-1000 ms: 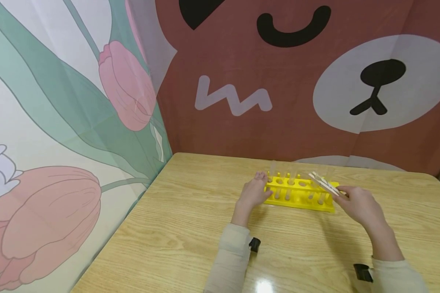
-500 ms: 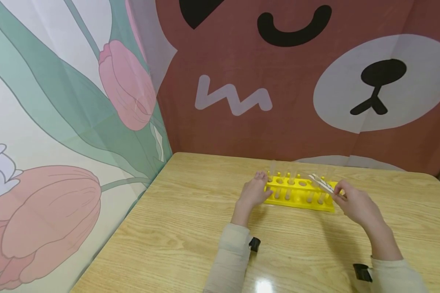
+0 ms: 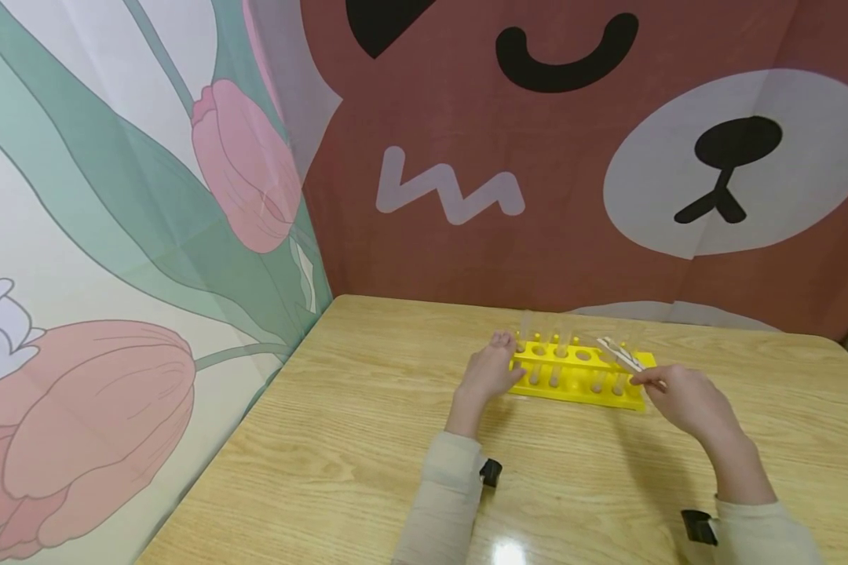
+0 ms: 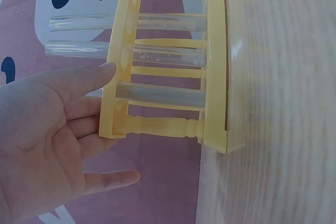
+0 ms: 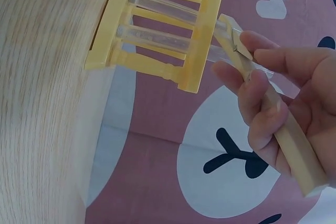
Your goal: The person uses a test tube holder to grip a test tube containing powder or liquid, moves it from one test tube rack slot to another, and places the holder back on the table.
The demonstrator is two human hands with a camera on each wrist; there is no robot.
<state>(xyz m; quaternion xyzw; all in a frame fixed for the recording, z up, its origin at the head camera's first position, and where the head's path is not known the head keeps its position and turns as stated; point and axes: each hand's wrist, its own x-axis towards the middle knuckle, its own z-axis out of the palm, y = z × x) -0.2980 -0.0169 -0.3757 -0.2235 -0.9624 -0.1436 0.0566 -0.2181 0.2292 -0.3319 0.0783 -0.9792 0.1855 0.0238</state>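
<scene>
A yellow test tube rack stands on the table with several clear test tubes upright in its holes. My left hand grips the rack's left end, thumb on the near side of the top plate and fingers behind it. One tube near that hand looks greyish in the left wrist view. With my right hand I hold a wooden test tube holder, fingers wrapped round its handle and squeezing near its metal spring. The holder's tip lies against the tubes at the rack's right end; whether it clasps one, I cannot tell.
The wood-grain table carries the rack near its far edge. Behind it hangs a cloth backdrop with a bear print, and a tulip print covers the left side. Black wrist mounts sit by both sleeves.
My right fingers have shifted slightly on the test tube holder, and its tip has moved a little at the right-end tubes. The left hand and the rack have stayed in place.
</scene>
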